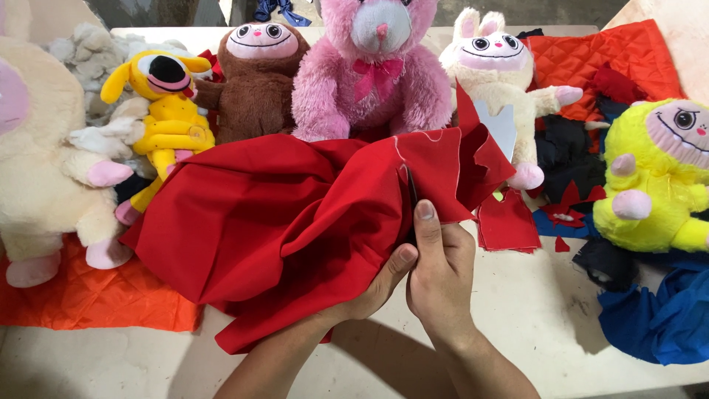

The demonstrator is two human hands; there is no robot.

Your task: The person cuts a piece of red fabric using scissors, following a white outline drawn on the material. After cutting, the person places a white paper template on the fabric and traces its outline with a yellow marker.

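**Both hands on red cloth, scissors partly hidden**

My right hand [441, 270] is clenched around the edge of the red cloth [288, 222], thumb up along a fold. A thin dark blade, probably scissors [411, 193], rises from that fist into the cloth; the handles are hidden, so I cannot confirm. My left hand [380, 284] grasps the cloth from below, thumb touching the right hand.

The cloth lies bunched on the pale table [532, 318], centre of view, its jagged right edge standing up. Just right of my hands: a small stack of cut red pieces [508, 225]. A white template [501, 127] shows behind the raised edge.

Behind the cloth, in a row: yellow dog toy [168, 111], brown plush [255, 81], pink bear [373, 66], cream bunny [502, 81]. Far left, a large cream plush [37, 162] on orange quilted fabric [88, 295]. Right: yellow plush [657, 177], blue cloth [657, 318], dark scraps [569, 159].
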